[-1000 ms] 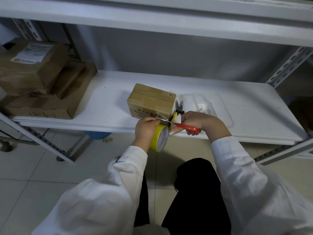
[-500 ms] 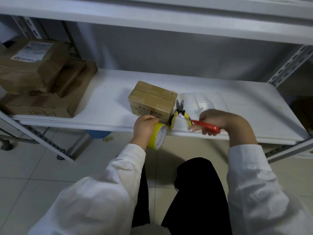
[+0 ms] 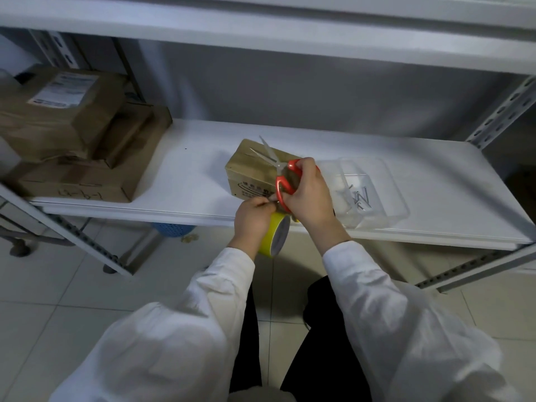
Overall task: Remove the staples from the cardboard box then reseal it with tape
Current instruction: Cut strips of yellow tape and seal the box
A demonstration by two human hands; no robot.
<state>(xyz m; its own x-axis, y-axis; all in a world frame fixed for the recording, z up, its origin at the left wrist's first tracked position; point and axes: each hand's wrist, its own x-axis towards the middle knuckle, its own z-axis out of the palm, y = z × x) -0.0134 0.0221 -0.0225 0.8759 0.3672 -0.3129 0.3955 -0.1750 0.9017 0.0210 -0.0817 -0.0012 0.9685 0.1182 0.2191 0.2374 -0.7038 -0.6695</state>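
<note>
Back from the right, the right hand (image 3: 310, 195) grips red-handled scissors (image 3: 282, 184), blades parted over the cardboard box (image 3: 246, 169) at frame centre — poised to cut. Below, the left hand (image 3: 252, 217) clutches the yellow tape roll (image 3: 275, 237), pinching its end.

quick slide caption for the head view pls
Right hand holds open red-handled scissors near the cardboard box; left hand grips the yellow tape roll.

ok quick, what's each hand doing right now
Left hand: holds the yellow tape roll.
Right hand: grips the red scissors, blades apart.
</note>
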